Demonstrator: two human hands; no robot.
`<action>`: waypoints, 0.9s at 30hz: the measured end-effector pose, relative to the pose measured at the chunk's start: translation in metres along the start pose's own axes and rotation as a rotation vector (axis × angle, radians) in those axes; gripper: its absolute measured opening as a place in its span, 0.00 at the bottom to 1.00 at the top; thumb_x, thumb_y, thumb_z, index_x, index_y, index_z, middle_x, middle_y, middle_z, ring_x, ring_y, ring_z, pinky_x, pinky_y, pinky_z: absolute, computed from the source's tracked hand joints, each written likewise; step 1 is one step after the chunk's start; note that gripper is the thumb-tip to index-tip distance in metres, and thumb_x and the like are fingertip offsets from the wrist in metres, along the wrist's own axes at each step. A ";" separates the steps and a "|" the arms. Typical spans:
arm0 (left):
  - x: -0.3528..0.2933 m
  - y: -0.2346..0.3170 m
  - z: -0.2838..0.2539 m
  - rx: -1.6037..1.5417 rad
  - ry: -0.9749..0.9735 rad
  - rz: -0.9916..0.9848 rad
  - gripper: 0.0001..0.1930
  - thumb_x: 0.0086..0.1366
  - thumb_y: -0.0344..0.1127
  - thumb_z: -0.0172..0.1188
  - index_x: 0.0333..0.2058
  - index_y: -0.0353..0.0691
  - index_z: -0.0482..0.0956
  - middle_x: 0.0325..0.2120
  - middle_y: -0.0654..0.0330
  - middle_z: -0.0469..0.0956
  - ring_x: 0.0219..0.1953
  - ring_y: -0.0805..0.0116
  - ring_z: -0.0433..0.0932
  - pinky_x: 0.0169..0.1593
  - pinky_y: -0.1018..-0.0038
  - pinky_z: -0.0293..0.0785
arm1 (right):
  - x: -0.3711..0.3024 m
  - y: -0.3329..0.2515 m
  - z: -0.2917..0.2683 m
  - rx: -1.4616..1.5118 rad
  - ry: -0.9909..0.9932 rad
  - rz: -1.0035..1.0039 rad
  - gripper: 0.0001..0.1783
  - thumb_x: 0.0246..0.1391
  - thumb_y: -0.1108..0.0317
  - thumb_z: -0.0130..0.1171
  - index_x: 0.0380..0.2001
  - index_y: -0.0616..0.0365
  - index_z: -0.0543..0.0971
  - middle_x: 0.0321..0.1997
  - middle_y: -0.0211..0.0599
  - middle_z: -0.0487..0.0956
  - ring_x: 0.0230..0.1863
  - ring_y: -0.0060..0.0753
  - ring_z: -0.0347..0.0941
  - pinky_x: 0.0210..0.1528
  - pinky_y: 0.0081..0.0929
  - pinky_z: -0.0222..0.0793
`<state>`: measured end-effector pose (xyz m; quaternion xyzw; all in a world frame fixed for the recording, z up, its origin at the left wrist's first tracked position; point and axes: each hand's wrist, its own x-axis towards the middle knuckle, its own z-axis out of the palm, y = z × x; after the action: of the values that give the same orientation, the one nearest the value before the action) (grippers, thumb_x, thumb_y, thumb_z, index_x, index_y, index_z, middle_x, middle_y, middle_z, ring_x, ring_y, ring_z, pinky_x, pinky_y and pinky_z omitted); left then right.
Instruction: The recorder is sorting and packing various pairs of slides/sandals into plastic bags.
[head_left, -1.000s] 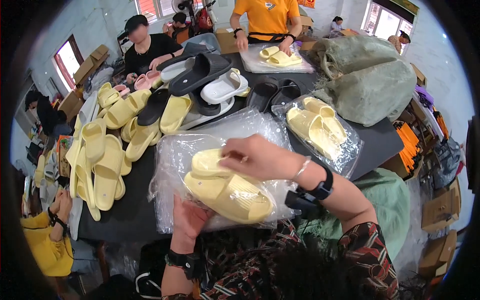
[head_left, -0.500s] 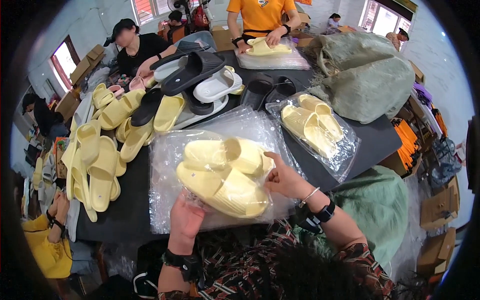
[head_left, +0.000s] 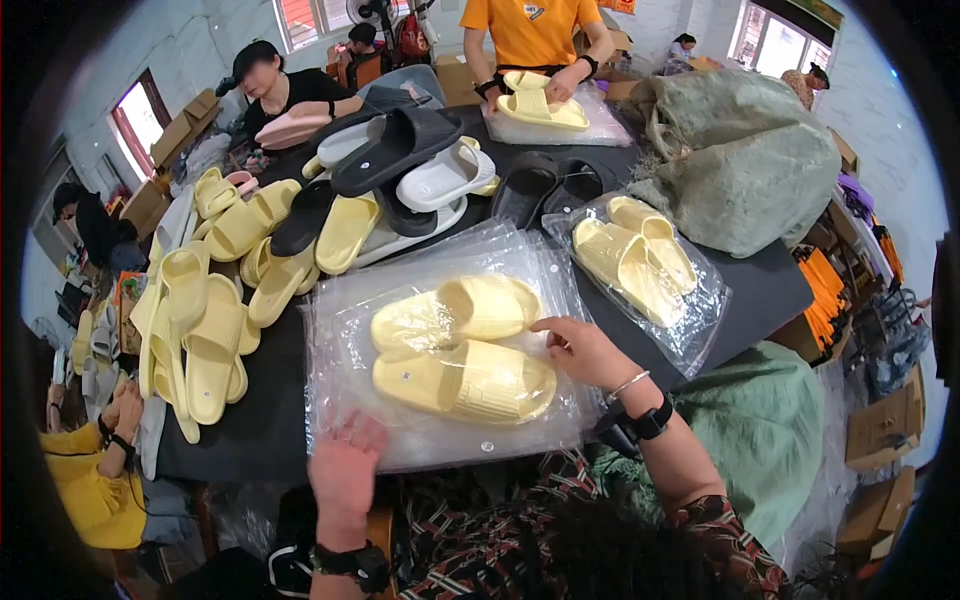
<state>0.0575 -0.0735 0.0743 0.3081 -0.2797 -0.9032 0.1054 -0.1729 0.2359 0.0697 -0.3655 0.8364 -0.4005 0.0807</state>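
Observation:
Two pale yellow slippers, the far one (head_left: 455,312) and the near one (head_left: 465,383), lie side by side with toe ends to the right. Shiny clear film covers them, and they rest on a stack of clear plastic bags (head_left: 335,365). My left hand (head_left: 346,468) is at the stack's near left corner, fingers stretched out and slightly blurred, holding nothing. Beside the toe ends is my right hand (head_left: 588,352), its index finger reaching to the far slipper's tip and the other fingers loosely bent. Nothing shows in its grasp.
A bagged yellow pair (head_left: 635,250) lies to the right on the black table (head_left: 270,425). Loose yellow slippers (head_left: 210,350) and black and white ones (head_left: 395,150) pile up left and behind. Co-workers handle slippers across the table. Large sacks (head_left: 740,150) stand right.
The near slipper has come down flat and apart from the far one. My left hand has let go of its heel end and drawn back toward the table's near edge.

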 end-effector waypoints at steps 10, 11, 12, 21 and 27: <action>0.022 0.082 0.026 1.010 -0.093 0.625 0.11 0.70 0.32 0.54 0.44 0.31 0.79 0.38 0.57 0.80 0.42 0.74 0.77 0.50 0.76 0.72 | 0.004 0.007 0.010 0.021 0.131 0.097 0.20 0.52 0.75 0.60 0.51 0.58 0.76 0.38 0.41 0.76 0.35 0.34 0.75 0.41 0.29 0.74; 0.035 0.084 0.027 1.245 -0.148 0.557 0.13 0.69 0.32 0.54 0.47 0.31 0.78 0.42 0.55 0.80 0.43 0.72 0.78 0.51 0.75 0.72 | 0.005 0.000 0.008 0.051 0.118 0.151 0.21 0.53 0.73 0.60 0.52 0.58 0.74 0.42 0.45 0.76 0.37 0.38 0.77 0.42 0.31 0.75; 0.047 0.087 0.030 1.478 -0.208 0.478 0.14 0.69 0.32 0.55 0.50 0.32 0.78 0.47 0.54 0.79 0.45 0.69 0.78 0.52 0.74 0.73 | 0.005 -0.004 0.007 0.080 0.108 0.206 0.21 0.54 0.71 0.61 0.53 0.58 0.73 0.46 0.48 0.75 0.39 0.42 0.78 0.43 0.33 0.76; 0.133 0.046 0.090 2.107 -0.999 0.999 0.25 0.63 0.44 0.64 0.57 0.43 0.77 0.64 0.49 0.66 0.69 0.47 0.56 0.71 0.58 0.53 | 0.001 0.014 0.023 0.033 0.177 0.131 0.24 0.51 0.76 0.62 0.53 0.59 0.72 0.51 0.52 0.74 0.50 0.58 0.74 0.53 0.40 0.73; 0.130 0.013 0.123 2.174 -1.164 0.803 0.41 0.63 0.53 0.62 0.69 0.47 0.57 0.68 0.45 0.57 0.71 0.43 0.52 0.72 0.55 0.45 | -0.002 0.026 0.033 -0.044 0.264 0.046 0.24 0.49 0.77 0.64 0.52 0.58 0.73 0.48 0.48 0.75 0.44 0.52 0.76 0.47 0.37 0.74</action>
<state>-0.1207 -0.0774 0.0979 -0.3051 -0.9419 -0.1206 -0.0719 -0.1719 0.2276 0.0286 -0.2921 0.8563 -0.4249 -0.0290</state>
